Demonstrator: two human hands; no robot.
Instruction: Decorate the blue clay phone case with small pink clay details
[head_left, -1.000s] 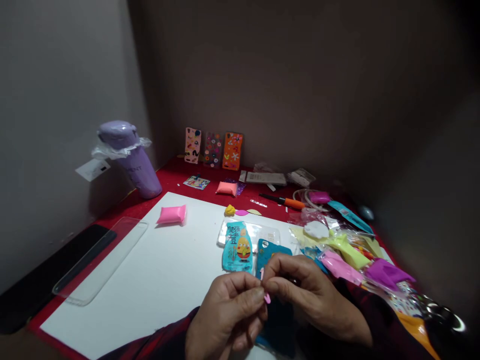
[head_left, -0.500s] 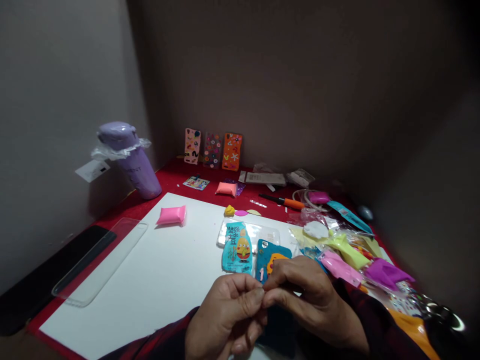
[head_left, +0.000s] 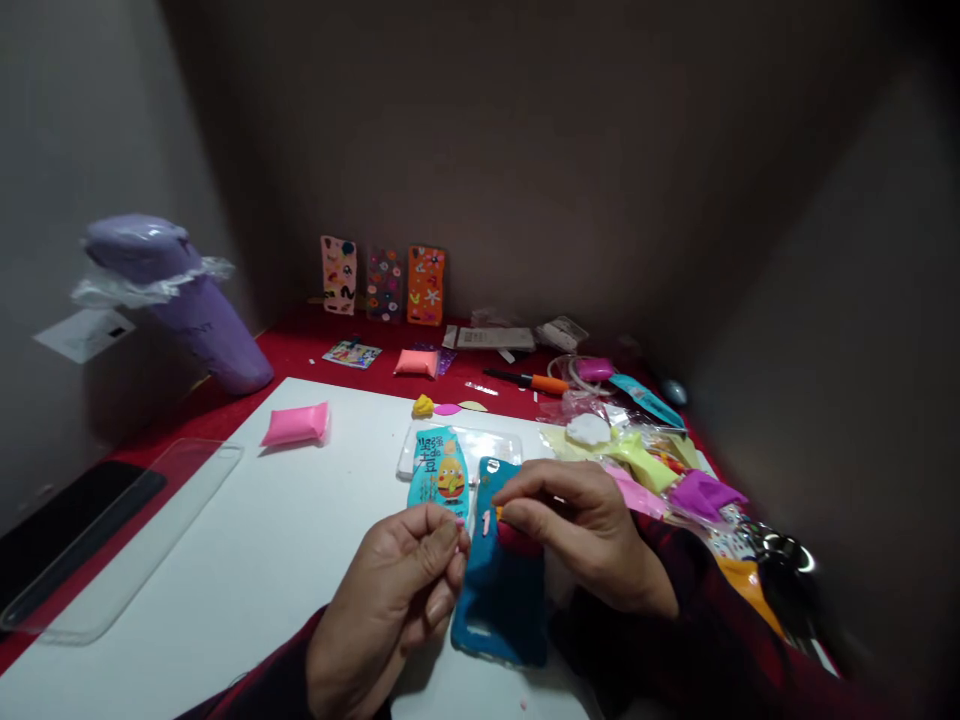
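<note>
A teal phone case (head_left: 499, 610) lies on the white board (head_left: 330, 560). On it are a small pale pink piece (head_left: 486, 522) and a red and orange shape (head_left: 519, 538), partly covered by my right hand (head_left: 589, 530). That hand hovers over the case's upper part, thumb and forefinger pinched together; what they hold, if anything, is hidden. My left hand (head_left: 397, 580), left of the case, pinches a tiny pink bit of clay (head_left: 459, 523) between thumb and forefinger. Behind it lies a turquoise packet (head_left: 439, 465) with a cartoon potato, overlapping a clear case (head_left: 495, 447).
Pink clay packet (head_left: 296, 425), clear phone case (head_left: 172, 540) and purple bottle (head_left: 214, 330) stand or lie leftward. Yellow clay (head_left: 423, 405) sits behind. Decorated cases (head_left: 426, 285) lean at the wall. Colourful clay bags (head_left: 705, 495) crowd the right; an orange-handled tool (head_left: 547, 384) lies beyond.
My hands have moved apart from where their fingertips met. The right is now over the case, the left beside it with the pink bit. The view has shifted right.
</note>
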